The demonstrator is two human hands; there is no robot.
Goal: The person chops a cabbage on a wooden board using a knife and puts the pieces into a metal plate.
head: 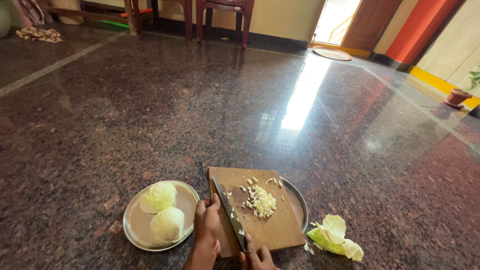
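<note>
While the wooden cutting board point(260, 212) lies between your hands, your left hand point(206, 223) presses its near-left edge and your right hand point(256, 256) grips a knife point(229, 212); chopped cabbage point(262, 201) is piled just beyond. You appear mid-chop; gather it next.

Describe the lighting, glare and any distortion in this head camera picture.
Head view: daylight from the open doorway throws a blown-out streak of glare across the polished granite floor; wide-angle lens bends the room's lines at the edges; the cutting board, knife, chopped cabbage and both hands, left and right, sit dimmer but sharp.
</note>
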